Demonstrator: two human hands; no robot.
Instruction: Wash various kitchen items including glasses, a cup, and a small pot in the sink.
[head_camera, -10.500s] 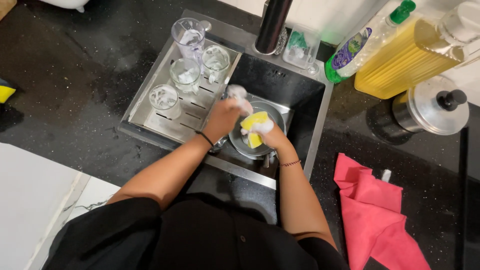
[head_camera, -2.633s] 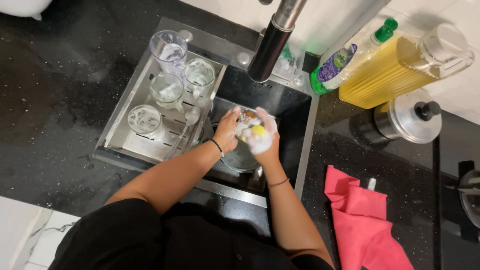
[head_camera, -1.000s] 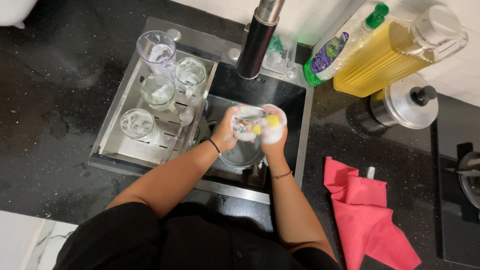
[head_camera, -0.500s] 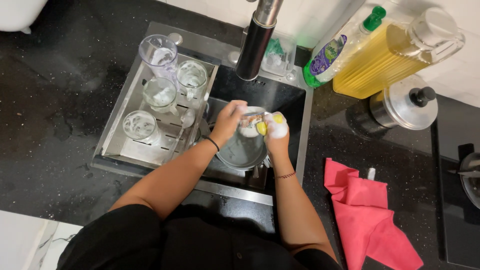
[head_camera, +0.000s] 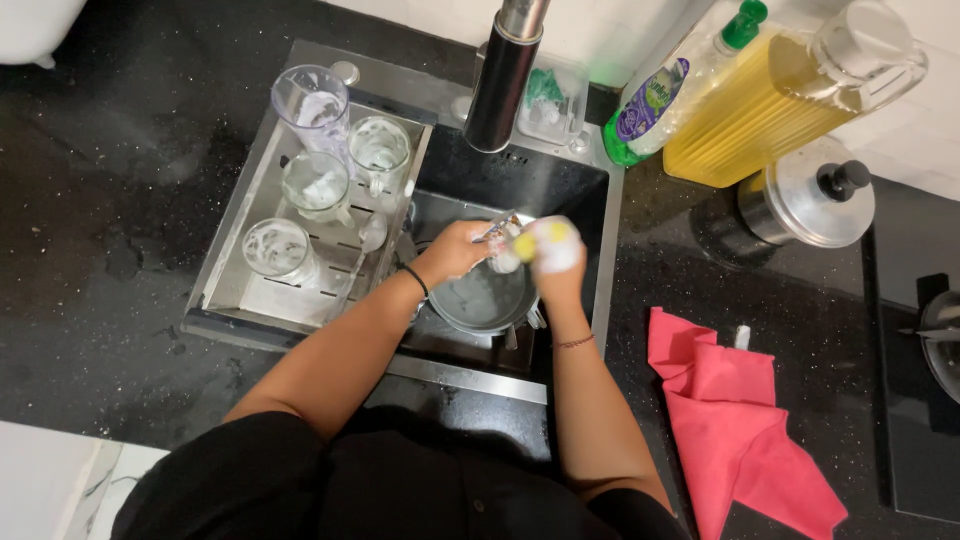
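My left hand (head_camera: 455, 250) grips a small metal utensil (head_camera: 497, 230) over the sink (head_camera: 520, 180). My right hand (head_camera: 556, 258), covered in foam, is shut on a yellow sponge (head_camera: 528, 244) pressed against that utensil. Below both hands a grey metal bowl (head_camera: 480, 300) sits in the sink. The utensil is mostly hidden by fingers and suds, so its exact kind is unclear.
A metal drain tray (head_camera: 250, 300) at the left holds several soapy glasses (head_camera: 315, 185). The tap (head_camera: 503, 75) rises behind the sink. At right stand a dish soap bottle (head_camera: 670, 90), a yellow liquid jug (head_camera: 780, 100), a lidded pot (head_camera: 810, 205) and a pink cloth (head_camera: 740, 420).
Both hands lifted from scrubbing the bowl's inside to working a small utensil above it. The camera view shifted slightly; the glasses on the tray stayed put.
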